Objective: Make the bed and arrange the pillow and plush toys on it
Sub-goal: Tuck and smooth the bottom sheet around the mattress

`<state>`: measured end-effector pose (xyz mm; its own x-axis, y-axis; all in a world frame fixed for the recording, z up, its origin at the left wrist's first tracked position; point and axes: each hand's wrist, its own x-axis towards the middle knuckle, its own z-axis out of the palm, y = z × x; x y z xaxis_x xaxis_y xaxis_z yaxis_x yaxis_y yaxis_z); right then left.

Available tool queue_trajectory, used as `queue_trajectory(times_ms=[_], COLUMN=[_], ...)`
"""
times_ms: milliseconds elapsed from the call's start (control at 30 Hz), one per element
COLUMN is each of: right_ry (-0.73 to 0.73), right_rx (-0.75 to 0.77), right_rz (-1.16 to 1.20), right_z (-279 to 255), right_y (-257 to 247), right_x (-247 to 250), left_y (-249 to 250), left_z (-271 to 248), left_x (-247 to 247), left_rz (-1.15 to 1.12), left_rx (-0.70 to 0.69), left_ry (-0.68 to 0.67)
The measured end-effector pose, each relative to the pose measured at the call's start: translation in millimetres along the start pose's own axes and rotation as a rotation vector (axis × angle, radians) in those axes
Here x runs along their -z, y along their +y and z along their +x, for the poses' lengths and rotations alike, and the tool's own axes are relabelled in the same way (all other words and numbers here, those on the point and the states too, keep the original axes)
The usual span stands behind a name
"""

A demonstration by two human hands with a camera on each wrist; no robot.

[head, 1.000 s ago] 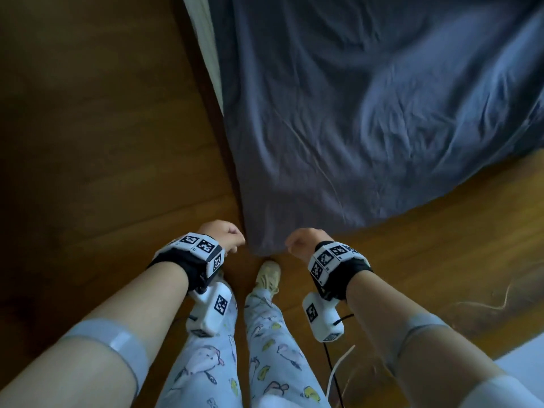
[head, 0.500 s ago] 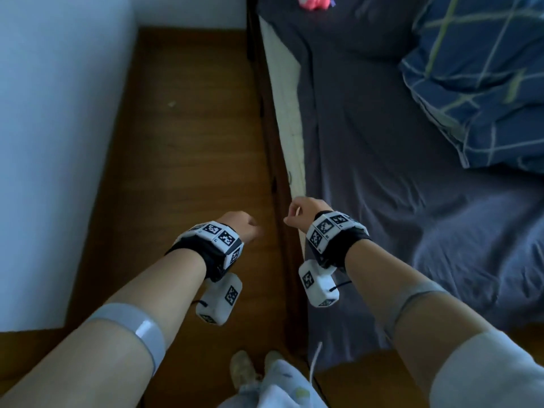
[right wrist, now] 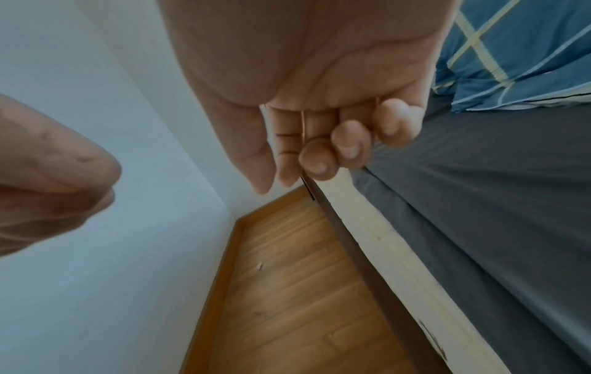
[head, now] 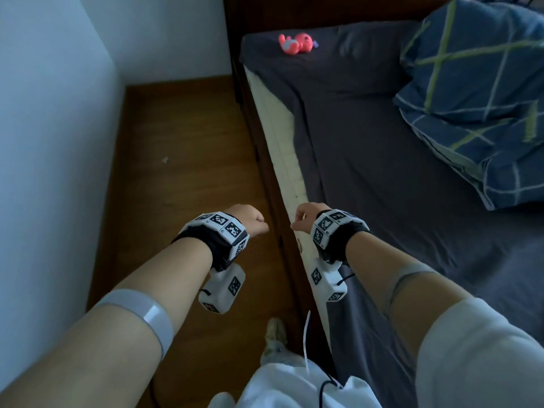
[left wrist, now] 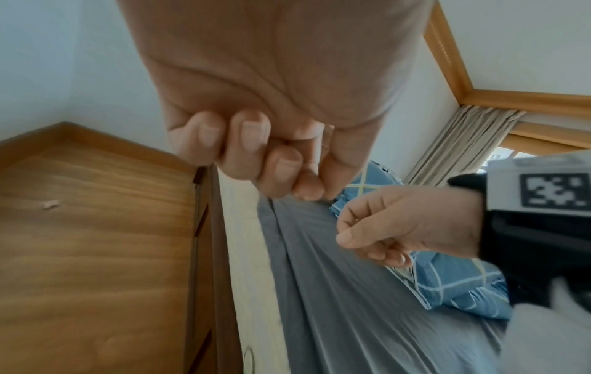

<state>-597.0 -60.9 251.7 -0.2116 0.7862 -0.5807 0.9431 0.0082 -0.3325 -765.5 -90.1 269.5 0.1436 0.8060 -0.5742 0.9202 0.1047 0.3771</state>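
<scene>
The bed's dark grey sheet lies over the mattress, whose cream side shows bare along the near edge. A pink plush toy lies at the far end of the bed. Blue checked bedding, a pillow or folded quilt, sits bunched at the right. My left hand is curled into a fist over the floor and holds nothing. My right hand hovers at the mattress edge, fingers curled, empty. The wrist views confirm this for the left hand and the right hand.
A narrow strip of wooden floor runs between the white wall and the dark bed frame. A small scrap lies on the floor. Curtains hang beyond the bed. My feet stand at the bed's near corner.
The view has swung from the foot of the bed up along its left side, bringing the plush toy and checked bedding into sight. Both hands stay curled and empty.
</scene>
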Motion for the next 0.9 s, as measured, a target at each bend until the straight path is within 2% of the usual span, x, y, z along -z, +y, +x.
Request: queue_trajectory(times_ms=[167, 300, 400, 567, 733, 900], right_ry=[0.067, 0.075, 0.041, -0.035, -0.049, -0.021], right_rx=[-0.001, 0.030, -0.006, -0.213, -0.454, -0.623], right_rz=[-0.031, 0.006, -0.013, 0.045, 0.258, 0.557], right_z=[70, 124, 168, 233, 269, 276], right_y=[-36, -62, -71, -63, -47, -16], right_x=[76, 100, 100, 97, 85, 42], left_y=[-11, -36, -53, -63, -63, -33], left_z=[57, 106, 157, 245, 320, 386], left_x=[83, 118, 138, 175, 212, 196], left_rz=[0.002, 0.036, 0.071, 0.093, 0.241, 0.337], left_rx=[-0.044, -0.016, -0.021, -0.098, -0.213, -0.280], left_ry=[0.091, 0.046, -0.028, -0.119, -0.279, -0.352])
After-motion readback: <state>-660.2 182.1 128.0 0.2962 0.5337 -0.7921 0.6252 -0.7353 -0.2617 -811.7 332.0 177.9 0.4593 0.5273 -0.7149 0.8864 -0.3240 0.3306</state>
